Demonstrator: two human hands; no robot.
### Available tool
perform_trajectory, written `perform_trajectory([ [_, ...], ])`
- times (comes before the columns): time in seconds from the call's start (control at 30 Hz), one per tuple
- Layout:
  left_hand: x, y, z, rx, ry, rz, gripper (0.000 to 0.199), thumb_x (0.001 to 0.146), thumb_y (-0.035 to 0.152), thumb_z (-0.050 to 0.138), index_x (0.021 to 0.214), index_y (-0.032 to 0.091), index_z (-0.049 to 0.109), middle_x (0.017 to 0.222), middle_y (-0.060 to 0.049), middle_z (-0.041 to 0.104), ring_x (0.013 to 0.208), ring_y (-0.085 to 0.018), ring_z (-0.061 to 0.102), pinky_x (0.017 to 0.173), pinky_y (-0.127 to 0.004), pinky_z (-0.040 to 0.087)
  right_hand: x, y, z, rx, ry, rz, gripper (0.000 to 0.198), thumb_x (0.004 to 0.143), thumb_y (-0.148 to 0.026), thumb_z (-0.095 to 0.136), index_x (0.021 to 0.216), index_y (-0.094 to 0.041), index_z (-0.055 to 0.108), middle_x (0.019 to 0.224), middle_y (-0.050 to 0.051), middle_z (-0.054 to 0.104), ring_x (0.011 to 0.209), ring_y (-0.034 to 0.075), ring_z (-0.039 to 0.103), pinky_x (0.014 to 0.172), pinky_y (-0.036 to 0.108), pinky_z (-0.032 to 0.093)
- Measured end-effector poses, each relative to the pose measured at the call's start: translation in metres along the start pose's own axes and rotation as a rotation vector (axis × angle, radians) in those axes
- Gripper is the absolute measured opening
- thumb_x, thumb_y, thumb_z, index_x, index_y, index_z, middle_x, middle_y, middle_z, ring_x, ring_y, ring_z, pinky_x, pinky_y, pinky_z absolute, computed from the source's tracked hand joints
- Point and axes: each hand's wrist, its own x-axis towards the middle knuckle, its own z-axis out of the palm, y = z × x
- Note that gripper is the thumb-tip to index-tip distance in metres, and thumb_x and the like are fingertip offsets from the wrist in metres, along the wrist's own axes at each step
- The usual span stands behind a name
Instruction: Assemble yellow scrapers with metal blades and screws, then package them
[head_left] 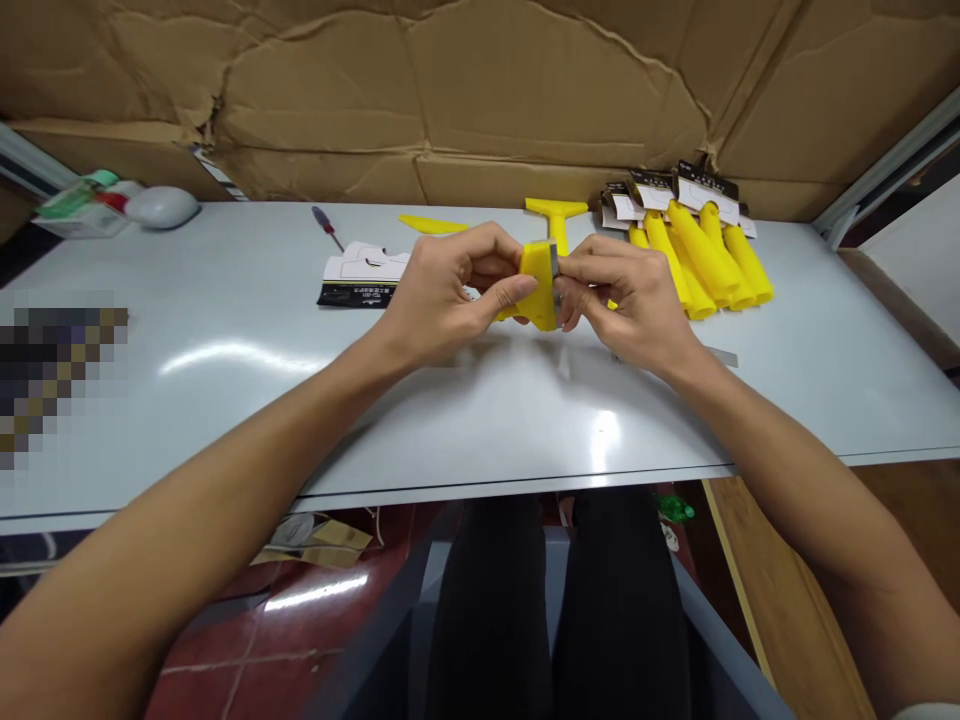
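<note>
Over the middle of the table, my left hand (457, 285) grips a yellow plastic scraper (535, 290) between thumb and fingers. A grey metal blade (555, 262) runs along the scraper's right-hand edge. My right hand (626, 295) pinches this blade from the right, its thumb and fingertips closed on it. Just behind my hands lies a second yellow scraper (557, 215) with a T-shaped head. To the left of my left hand are black-and-white printed cards (358, 275), partly covered by that hand. A thin grey strip (722, 357) shows beyond my right wrist.
Several yellow tubular handles (705, 255) with black-and-white cards are piled at the back right. A screwdriver (328, 227) and a flat yellow piece (433, 224) lie at the back. A white rounded object (162, 207) sits at the far left. Cardboard (420, 100) lines the table's rear.
</note>
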Motion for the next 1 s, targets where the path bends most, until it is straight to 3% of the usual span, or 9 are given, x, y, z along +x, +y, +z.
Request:
perform_trajectory([
  [0.33, -0.001, 0.003, 0.0, 0.032, 0.033, 0.012, 0.06, 0.1, 0.088, 0.09, 0.1, 0.029, 0.078, 0.098, -0.004, 0.09, 0.09, -0.027, 0.092, 0.083, -0.044, 0.083, 0.002, -0.003, -0.002, -0.013, -0.009, -0.072, 0.03, 0.115, -0.034, 0.064, 0.105, -0.028, 0.092, 0.089, 0.004, 0.08, 0.083, 0.019, 0.073, 0.073, 0.034, 0.06],
  [0.53, -0.001, 0.007, -0.002, 0.054, 0.027, 0.005, 0.058, 0.105, 0.088, 0.085, 0.106, 0.03, 0.088, 0.105, -0.004, 0.092, 0.097, -0.03, 0.093, 0.08, -0.046, 0.083, -0.002, -0.008, 0.001, 0.154, 0.061, 0.098, 0.022, 0.114, -0.038, 0.076, 0.108, -0.026, 0.094, 0.093, 0.003, 0.08, 0.073, 0.014, 0.075, 0.068, 0.031, 0.065],
  [0.73, 0.003, -0.003, 0.0, 0.035, 0.007, 0.148, 0.055, 0.113, 0.079, 0.082, 0.108, 0.025, 0.091, 0.101, -0.003, 0.092, 0.084, -0.023, 0.09, 0.069, -0.035, 0.079, -0.002, -0.003, 0.003, 0.3, 0.062, 0.196, 0.028, 0.11, -0.047, 0.087, 0.114, -0.02, 0.095, 0.106, 0.004, 0.088, 0.068, 0.011, 0.077, 0.067, 0.028, 0.068],
  [0.9, 0.006, -0.024, -0.001, -0.009, 0.068, 0.219, 0.057, 0.116, 0.079, 0.08, 0.116, 0.022, 0.086, 0.102, -0.002, 0.091, 0.084, -0.019, 0.088, 0.071, -0.032, 0.078, -0.004, 0.01, 0.005, 0.296, -0.025, 0.208, 0.026, 0.107, -0.036, 0.084, 0.126, -0.021, 0.095, 0.083, -0.001, 0.083, 0.067, 0.016, 0.081, 0.073, 0.031, 0.071],
  [1.0, 0.006, -0.027, -0.003, -0.04, 0.063, 0.221, 0.059, 0.116, 0.081, 0.079, 0.121, 0.023, 0.083, 0.102, -0.002, 0.091, 0.087, -0.021, 0.089, 0.073, -0.036, 0.079, -0.007, 0.011, 0.009, 0.289, -0.02, 0.241, 0.03, 0.105, -0.03, 0.079, 0.128, -0.02, 0.095, 0.08, 0.0, 0.084, 0.069, 0.019, 0.083, 0.078, 0.036, 0.074],
])
